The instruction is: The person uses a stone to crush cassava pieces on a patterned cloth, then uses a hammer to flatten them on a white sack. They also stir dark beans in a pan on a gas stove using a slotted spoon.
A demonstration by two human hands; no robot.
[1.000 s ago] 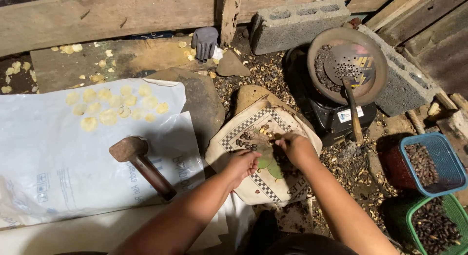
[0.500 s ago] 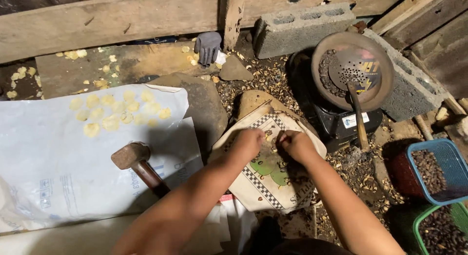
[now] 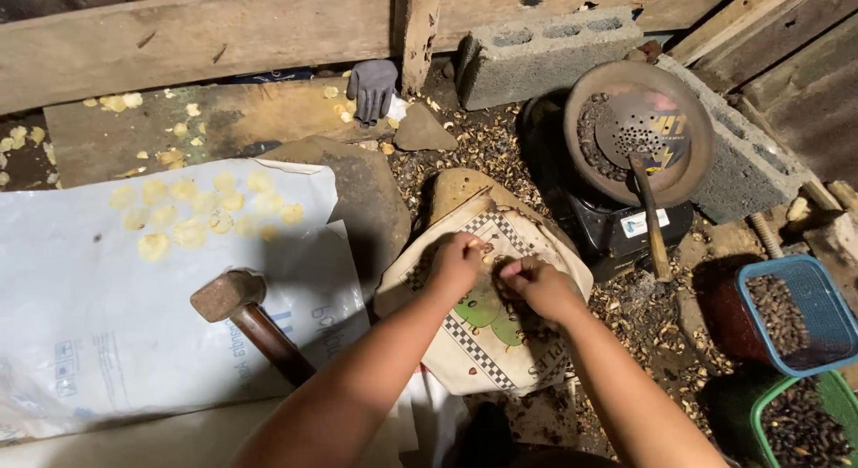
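- Small nut piece (image 3: 489, 250), pale/brownish, sits between both sets of fingertips over the checkered cloth (image 3: 487, 329). Too small to tell shell from kernel.
- Left hand (image 3: 456, 262): fingers curled, tips pinched narrow on the piece from the left.
- Right hand (image 3: 536, 285): fingers also drawn in tight, pinching at it from the right; the two hands' tips nearly touch.
- Step, as I read it: picking/peeling one nut by hand on the cloth. Next move needs a fine pull with the fingertips, kept over the cloth so bits land there.
- Cloth lies over a stone (image 3: 460, 186), scattered shells (image 3: 643, 312) around it.
- Hammer (image 3: 246, 320) lies on the white sheet (image 3: 98, 343), left of the arms, untouched.
- Flat yellow pieces (image 3: 192, 213) laid out on the sheet's far part.
- Right side: perforated pan (image 3: 639, 133) on a black stove (image 3: 617, 231); blue basket (image 3: 795, 312) and green basket (image 3: 804, 423) hold dark nuts.
- Grey glove (image 3: 371, 88) by the plank wall.
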